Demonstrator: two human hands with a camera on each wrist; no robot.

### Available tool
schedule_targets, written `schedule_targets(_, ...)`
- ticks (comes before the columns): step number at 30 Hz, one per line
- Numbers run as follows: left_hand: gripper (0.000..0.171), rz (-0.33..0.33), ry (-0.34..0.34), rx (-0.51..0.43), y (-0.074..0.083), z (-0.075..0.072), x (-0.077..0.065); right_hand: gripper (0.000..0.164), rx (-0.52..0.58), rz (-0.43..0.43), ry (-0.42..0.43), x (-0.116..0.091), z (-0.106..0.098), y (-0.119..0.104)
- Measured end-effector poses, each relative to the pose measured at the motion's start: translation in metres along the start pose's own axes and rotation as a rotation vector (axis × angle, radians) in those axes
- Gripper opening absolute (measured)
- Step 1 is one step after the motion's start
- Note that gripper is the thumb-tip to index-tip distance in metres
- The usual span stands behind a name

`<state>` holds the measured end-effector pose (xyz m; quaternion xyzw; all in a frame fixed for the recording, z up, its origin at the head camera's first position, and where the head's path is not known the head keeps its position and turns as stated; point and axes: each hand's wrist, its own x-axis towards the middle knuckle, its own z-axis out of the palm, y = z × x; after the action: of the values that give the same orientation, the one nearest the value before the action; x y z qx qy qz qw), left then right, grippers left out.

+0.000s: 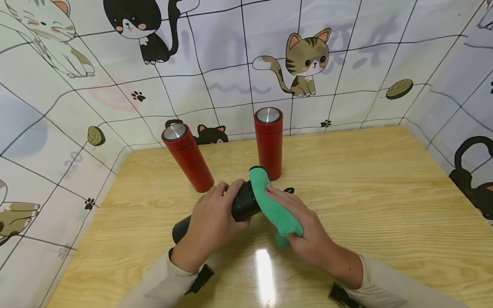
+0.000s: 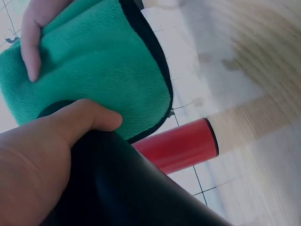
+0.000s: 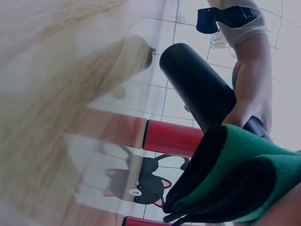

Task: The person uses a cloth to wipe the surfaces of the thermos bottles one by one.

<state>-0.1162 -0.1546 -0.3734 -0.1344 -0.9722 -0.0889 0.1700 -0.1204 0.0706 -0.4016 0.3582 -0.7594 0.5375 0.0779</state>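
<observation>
A black bottle (image 1: 244, 203) lies tilted across the front of my body, its cap end up to the right. My left hand (image 1: 212, 220) grips it around the middle, thumb along its side in the left wrist view. With my right hand (image 1: 313, 233) I hold a green cloth (image 1: 275, 211) with a black edge against the bottle's upper end, mostly covering that end. The cloth hangs in folds (image 3: 249, 165) in the right wrist view. A small black loop (image 1: 289, 190) shows just beyond my right fingers.
Two red bottles with silver-topped lids stand behind my hands, one at the left (image 1: 188, 158) and one nearer the middle (image 1: 269, 145). They stand on a light wooden table (image 1: 366, 179). A white sheet with cartoon cats (image 1: 223, 51) rises along its back and sides.
</observation>
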Motion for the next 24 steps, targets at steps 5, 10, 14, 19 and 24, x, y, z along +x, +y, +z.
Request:
schedule_targets(5,0.078,-0.006,-0.069,-0.018,0.001,0.001,-0.003,0.083,0.026,-0.023,0.016,-0.001,0.002,0.002)
schedule_targets(10,0.075,-0.028,-0.050,-0.022,-0.001,0.000,-0.004,0.090,0.121,-0.005,0.022,0.000,0.001,0.004)
schedule_targets(14,0.074,-0.051,-0.018,-0.039,-0.004,-0.005,-0.003,0.072,0.194,0.014,0.045,0.000,0.000,0.003)
schedule_targets(19,0.075,-0.079,0.031,-0.160,0.000,-0.017,0.001,0.032,0.388,0.435,0.102,0.005,-0.007,-0.002)
schedule_targets(24,0.076,-0.043,0.163,-0.414,0.008,-0.027,0.006,0.040,0.514,0.620,0.065,0.009,-0.009,0.000)
